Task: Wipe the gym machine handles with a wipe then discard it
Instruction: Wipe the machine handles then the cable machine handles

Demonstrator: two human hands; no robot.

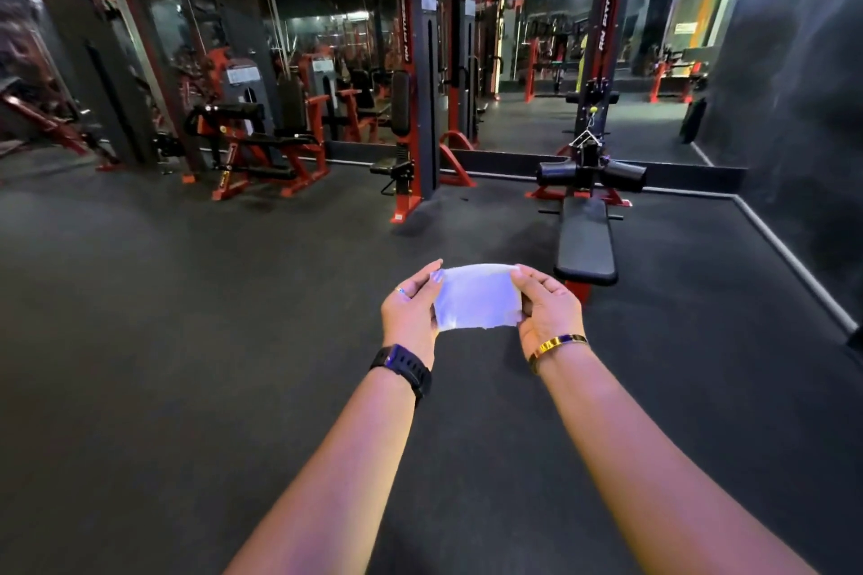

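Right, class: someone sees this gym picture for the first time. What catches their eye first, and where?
The white wipe, pinched and stretched flat between the left hand and right hand, stands out low in the centre against the dark floor. Just beyond it to the right sits a black padded bench; red-framed machines stand further back on the left.

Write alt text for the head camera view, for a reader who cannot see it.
A left hand and a right hand pinch the two short sides of a thin white rectangular wipe, held spread above a dark grey gym floor. Beyond stand a black padded bench and a tall red-and-black cable machine before a wall mirror.
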